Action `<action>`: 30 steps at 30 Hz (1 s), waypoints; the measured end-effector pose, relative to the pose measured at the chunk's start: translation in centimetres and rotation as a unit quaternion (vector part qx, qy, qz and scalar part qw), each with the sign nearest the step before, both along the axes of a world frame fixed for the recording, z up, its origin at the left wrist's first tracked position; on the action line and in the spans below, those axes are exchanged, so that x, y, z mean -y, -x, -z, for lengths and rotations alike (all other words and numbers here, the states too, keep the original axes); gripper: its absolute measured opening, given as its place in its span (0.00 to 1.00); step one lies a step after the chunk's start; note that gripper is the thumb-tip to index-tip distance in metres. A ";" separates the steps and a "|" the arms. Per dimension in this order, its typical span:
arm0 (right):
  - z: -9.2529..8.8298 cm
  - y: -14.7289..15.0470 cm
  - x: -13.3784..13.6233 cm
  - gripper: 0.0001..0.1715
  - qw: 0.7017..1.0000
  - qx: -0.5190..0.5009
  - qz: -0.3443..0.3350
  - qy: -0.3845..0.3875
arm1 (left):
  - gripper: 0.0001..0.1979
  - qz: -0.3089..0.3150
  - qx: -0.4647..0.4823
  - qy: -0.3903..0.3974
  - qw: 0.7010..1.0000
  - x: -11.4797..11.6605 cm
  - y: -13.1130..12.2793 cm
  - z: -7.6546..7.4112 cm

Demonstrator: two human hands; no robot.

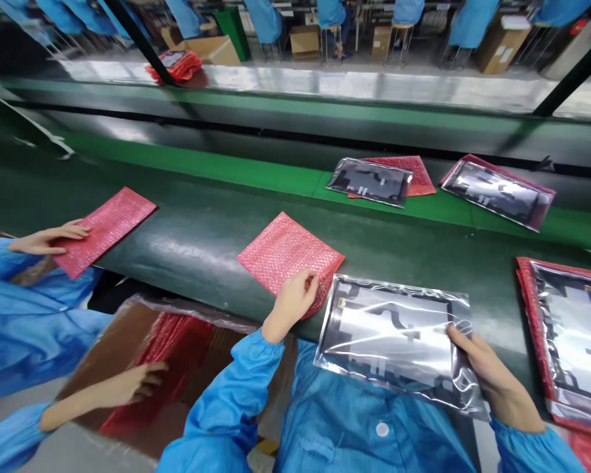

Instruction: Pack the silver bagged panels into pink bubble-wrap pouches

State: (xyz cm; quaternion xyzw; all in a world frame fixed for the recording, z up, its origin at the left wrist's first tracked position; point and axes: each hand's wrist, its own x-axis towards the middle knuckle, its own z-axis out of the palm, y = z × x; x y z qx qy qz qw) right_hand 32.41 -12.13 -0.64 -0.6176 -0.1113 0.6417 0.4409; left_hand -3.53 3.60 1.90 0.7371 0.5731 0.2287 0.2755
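In front of me a red bubble-wrap bag [288, 253] lies on the dark green bench. My left hand [295, 302] is closed on the bag's near right edge, thumb and fingers pinched together. A flat display panel in a clear plastic sleeve [396, 335] is in my right hand [487, 368], gripped at its right end. The panel is tilted above the bench's near edge, its left end close beside the bag. Parts of my right fingers are hidden behind the panel.
Two sleeved panels [372, 180] [500, 194] rest on red bags on the green strip. Stacked at right are more panels [578, 328]. On the left, a co-worker's hand [54, 238] touches a red bag [111, 226]; the other [128, 386] reaches into a carton [113, 345] of red bags.
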 end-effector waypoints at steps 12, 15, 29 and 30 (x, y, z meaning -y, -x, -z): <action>-0.7 1.2 -3.2 0.26 0.990 0.096 -0.083 -0.063 | 0.14 0.051 -0.197 -0.051 0.978 1.3 -2.6 -0.4; -0.4 1.1 -3.9 0.27 0.977 0.148 -0.116 -0.100 | 0.13 0.061 -0.193 -0.067 0.977 1.3 -3.4 -0.1; 0.3 3.2 -8.3 0.22 0.964 0.227 -0.106 -0.091 | 0.10 -0.019 -0.335 0.041 0.941 2.4 -1.5 -0.3; 0.4 3.3 -8.5 0.21 0.963 0.241 -0.091 -0.081 | 0.10 -0.027 -0.329 0.053 0.942 2.6 -1.1 -0.4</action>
